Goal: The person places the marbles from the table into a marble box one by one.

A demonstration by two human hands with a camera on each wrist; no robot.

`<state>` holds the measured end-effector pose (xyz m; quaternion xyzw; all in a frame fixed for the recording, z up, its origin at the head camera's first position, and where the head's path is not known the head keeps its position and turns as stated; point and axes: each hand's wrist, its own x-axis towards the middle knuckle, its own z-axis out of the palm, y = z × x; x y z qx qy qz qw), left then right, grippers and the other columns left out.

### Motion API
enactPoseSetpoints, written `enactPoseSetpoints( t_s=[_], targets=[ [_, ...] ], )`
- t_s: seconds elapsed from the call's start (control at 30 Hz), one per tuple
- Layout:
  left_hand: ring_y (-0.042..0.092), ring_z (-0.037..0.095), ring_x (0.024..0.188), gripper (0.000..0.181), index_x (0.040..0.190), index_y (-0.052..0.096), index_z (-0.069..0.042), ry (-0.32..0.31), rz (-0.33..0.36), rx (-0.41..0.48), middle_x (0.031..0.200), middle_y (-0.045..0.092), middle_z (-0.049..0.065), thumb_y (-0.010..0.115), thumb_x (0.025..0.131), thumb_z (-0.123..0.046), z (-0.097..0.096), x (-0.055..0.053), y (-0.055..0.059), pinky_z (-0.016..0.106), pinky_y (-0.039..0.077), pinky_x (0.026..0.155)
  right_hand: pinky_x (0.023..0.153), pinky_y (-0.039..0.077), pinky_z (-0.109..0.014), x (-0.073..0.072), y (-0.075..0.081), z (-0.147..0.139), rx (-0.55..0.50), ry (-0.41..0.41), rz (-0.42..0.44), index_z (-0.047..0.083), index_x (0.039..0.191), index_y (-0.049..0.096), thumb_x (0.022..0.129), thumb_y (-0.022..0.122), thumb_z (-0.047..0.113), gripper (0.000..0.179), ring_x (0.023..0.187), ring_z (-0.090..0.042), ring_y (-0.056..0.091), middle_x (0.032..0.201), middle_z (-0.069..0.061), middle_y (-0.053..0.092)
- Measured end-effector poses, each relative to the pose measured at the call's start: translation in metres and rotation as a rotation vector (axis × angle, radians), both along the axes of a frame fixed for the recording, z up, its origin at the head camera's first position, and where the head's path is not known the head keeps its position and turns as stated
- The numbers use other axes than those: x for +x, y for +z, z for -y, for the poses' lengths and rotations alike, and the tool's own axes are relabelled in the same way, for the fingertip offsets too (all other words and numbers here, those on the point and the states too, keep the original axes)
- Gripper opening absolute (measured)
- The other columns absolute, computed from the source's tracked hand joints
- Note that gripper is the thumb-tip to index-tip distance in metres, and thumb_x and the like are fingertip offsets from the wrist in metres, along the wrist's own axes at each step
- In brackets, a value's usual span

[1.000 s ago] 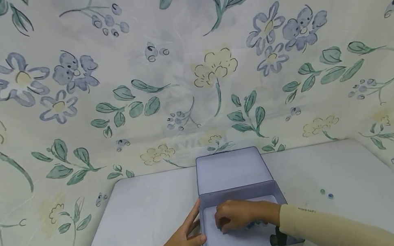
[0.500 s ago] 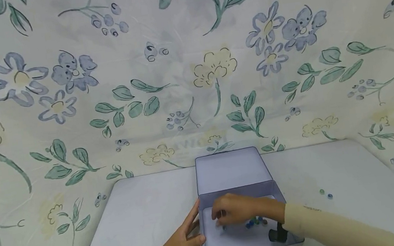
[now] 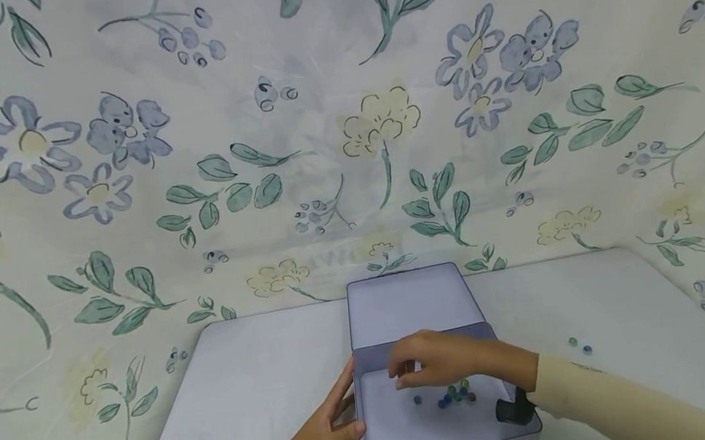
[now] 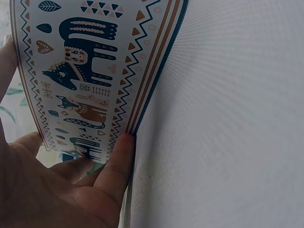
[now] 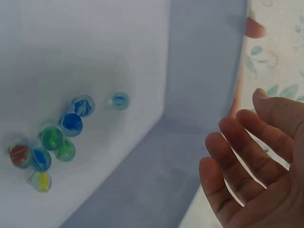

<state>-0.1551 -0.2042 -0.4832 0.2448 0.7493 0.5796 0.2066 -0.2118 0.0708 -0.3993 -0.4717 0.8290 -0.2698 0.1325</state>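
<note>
A lidded tin box (image 3: 406, 439) lies open on the table, its outer wall (image 4: 83, 57) printed with animals and zigzags. Inside, several glass marbles (image 5: 72, 124) in blue, green, yellow and red-brown sit clustered. A single light-blue marble (image 5: 119, 100) lies apart from them, nearer the box's left wall. My right hand (image 3: 432, 358) hovers over the box's back half, fingers loosely bent, nothing visible between them in the right wrist view. Along the outside of the left wall, my left hand (image 3: 319, 433) rests with fingers extended, touching the tin.
Two loose marbles, one green (image 3: 573, 342) and one blue (image 3: 588, 350), lie on the table (image 3: 606, 291) right of the box. The lid (image 3: 409, 306) leans back behind it. A black wrist camera (image 3: 515, 411) sits under my right wrist. Floral cloth surrounds the table.
My right hand has lifted off the light-blue marble and shifted back and right. That marble has rolled right, toward the cluster. The left hand stays at the wall.
</note>
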Motion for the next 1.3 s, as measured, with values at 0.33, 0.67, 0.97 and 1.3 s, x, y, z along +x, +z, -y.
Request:
enactPoseSetpoints(
  t_s=[0.33,0.67,0.97,1.3],
  targets=[
    [0.012,0.068,0.141,0.089,0.162,-0.004,-0.030,0.025,-0.015,-0.015,0.167,-0.006,0.021,0.060,0.100,-0.031,0.002,-0.002,0.001,0.071,0.035,0.109,0.077,0.056,-0.017,0.004,0.023,-0.030,-0.091,-0.011,-0.065,0.012,0.107,0.073,0.096,0.068,0.019,0.014,0.091,0.003,0.062,0.099,0.005,0.071],
    [0.013,0.067,0.142,0.090,0.162,-0.004,-0.030,0.008,-0.015,-0.021,0.167,-0.006,0.022,0.061,0.099,-0.036,0.000,-0.004,0.004,0.069,0.034,0.111,0.076,0.057,-0.020,0.007,0.033,-0.082,-0.133,-0.119,-0.098,0.013,0.109,0.072,0.098,0.066,0.020,0.014,0.089,0.000,0.063,0.102,0.004,0.073],
    [0.013,0.068,0.141,0.090,0.162,-0.002,-0.031,0.025,-0.014,-0.016,0.167,-0.004,0.022,0.062,0.099,-0.034,-0.001,-0.002,0.002,0.069,0.036,0.110,0.071,0.056,-0.021,0.010,0.040,-0.139,-0.158,-0.252,-0.175,0.014,0.110,0.072,0.097,0.066,0.021,0.015,0.088,0.001,0.062,0.099,0.010,0.071],
    [0.014,0.068,0.141,0.088,0.162,-0.002,-0.030,0.012,-0.020,-0.001,0.168,-0.005,0.021,0.060,0.100,-0.030,-0.001,-0.001,0.000,0.070,0.035,0.110,0.072,0.056,-0.021,0.016,0.034,-0.184,-0.155,-0.382,-0.245,0.017,0.108,0.072,0.095,0.068,0.016,0.013,0.088,0.003,0.061,0.097,0.014,0.071]
  ],
)
